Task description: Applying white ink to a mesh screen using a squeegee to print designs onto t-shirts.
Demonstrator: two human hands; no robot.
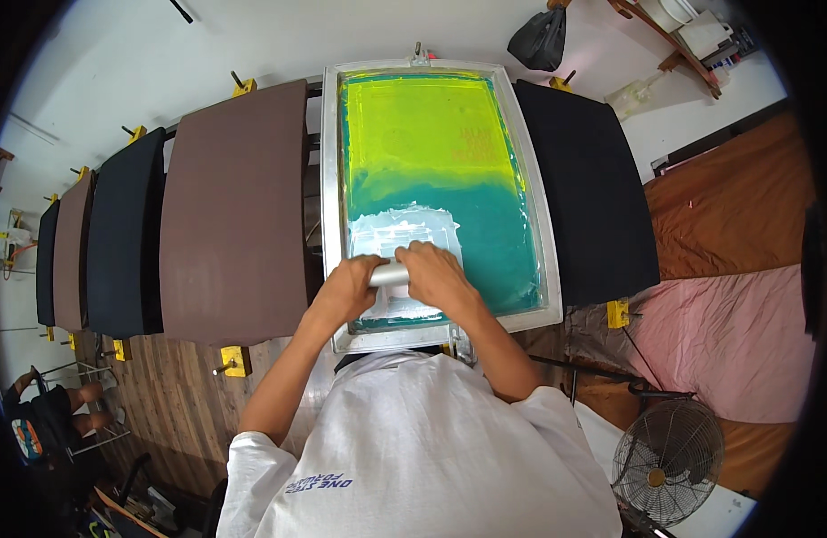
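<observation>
One black board is flanking my right fingers, which, like my left fingers, are gripping the silver handle lying crosswise between them.

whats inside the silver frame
Inside the silver frame: a yellow-green area, a teal area and a whitish patch. The left hand and right hand, gripping a silver handle, hide part of that patch; anything underneath is covered.

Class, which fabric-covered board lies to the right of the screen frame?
The black board beside the screen frame's right edge; the other four visible boards lie left.
</observation>
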